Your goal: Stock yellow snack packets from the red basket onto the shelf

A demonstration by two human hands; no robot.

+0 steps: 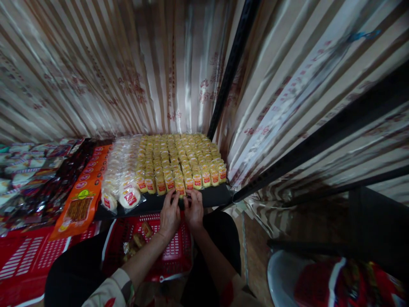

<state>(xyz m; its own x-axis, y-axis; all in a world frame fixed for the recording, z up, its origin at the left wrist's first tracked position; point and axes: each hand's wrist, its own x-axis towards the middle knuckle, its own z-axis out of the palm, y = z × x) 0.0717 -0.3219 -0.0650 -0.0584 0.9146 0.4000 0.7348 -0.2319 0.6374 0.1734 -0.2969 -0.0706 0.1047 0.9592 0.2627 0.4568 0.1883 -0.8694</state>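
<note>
Hands, left (169, 213) and right (194, 209), pinch one yellow pack (180, 187) at mid-frame; judged: seating it, next squaring the row (188, 181)

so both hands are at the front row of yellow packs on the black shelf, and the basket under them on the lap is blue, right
Not quite: the basket is red, not blue, as the head view shows. The rest holds: the left hand and right hand are both at the front row of yellow packs on the black shelf, with the basket below them on the lap.
</note>
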